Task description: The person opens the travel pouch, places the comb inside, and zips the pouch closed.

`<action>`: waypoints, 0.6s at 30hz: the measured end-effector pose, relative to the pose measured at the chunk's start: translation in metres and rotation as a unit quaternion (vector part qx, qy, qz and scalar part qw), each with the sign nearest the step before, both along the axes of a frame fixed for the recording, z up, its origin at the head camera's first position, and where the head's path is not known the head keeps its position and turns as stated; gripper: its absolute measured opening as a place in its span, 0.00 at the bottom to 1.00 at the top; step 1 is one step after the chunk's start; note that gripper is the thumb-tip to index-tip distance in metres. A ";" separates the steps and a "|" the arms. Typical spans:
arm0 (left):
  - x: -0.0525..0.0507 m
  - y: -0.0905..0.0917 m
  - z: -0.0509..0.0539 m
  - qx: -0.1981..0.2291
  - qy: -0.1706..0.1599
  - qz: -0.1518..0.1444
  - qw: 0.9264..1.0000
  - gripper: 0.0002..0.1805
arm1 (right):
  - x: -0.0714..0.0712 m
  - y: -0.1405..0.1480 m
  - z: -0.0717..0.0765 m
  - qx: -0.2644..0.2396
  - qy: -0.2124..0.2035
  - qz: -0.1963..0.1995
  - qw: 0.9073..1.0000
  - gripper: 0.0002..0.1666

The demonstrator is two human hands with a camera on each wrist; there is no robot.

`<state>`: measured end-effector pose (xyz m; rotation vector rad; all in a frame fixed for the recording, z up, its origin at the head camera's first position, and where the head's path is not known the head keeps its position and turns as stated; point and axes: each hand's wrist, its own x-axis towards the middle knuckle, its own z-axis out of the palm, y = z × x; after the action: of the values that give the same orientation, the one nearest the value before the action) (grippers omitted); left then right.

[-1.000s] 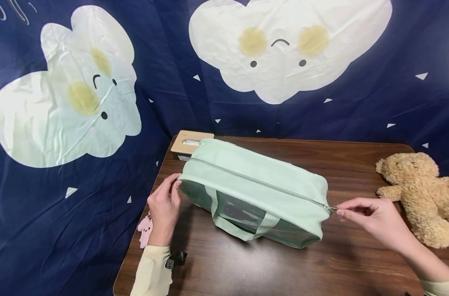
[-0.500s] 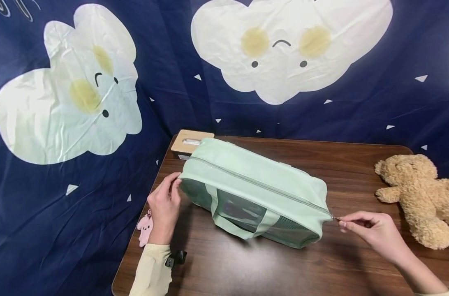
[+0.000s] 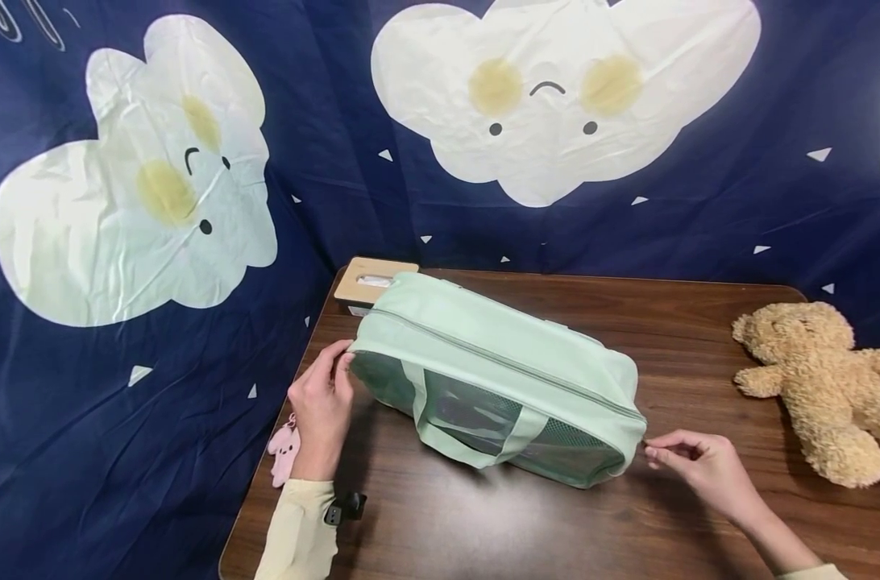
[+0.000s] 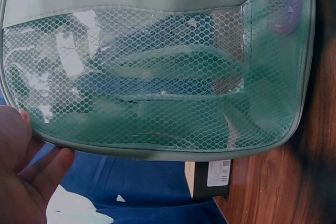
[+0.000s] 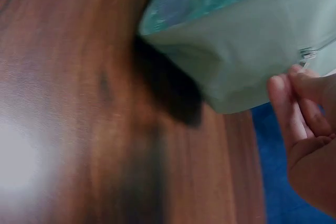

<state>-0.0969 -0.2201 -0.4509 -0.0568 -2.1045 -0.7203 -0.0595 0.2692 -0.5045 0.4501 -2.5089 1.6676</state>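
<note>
A mint-green bag [image 3: 498,338] with see-through mesh sides stands on the table, its long top zipper [image 3: 505,366] drawn together along the visible length. At the bag's left top corner, my left hand [image 3: 324,399] pinches the edge between thumb and fingers; the left wrist view shows the thumb and fingertips on the piping beside the mesh panel [image 4: 168,77]. My right hand [image 3: 708,471] pinches the zipper pull [image 5: 304,62] at the bag's right end, between thumb and index finger. A strap handle [image 3: 462,451] hangs over the front. The contents are blurred behind the plastic.
A tissue box [image 3: 375,278] with a wooden lid stands behind the bag's left end. The tan teddy bear [image 3: 817,387] lies at the table's right side. Near the left edge is a pink plush charm [image 3: 284,453]. Dark blue cloth [image 3: 324,217] with clouds hangs behind the table [image 3: 498,524].
My right hand has moved down and slightly left, bringing the zipper pull around the bag's right end. My left hand has stayed at its corner.
</note>
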 end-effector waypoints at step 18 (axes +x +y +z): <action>0.004 -0.005 -0.004 0.002 -0.012 0.004 1.000 0.09 | 0.006 -0.017 -0.008 0.041 0.016 -0.096 0.994 0.11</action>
<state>-0.0929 -0.2252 -0.4547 -0.0377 -2.1262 -0.7230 -0.0537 0.2520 -0.5124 0.2324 -2.5142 1.4811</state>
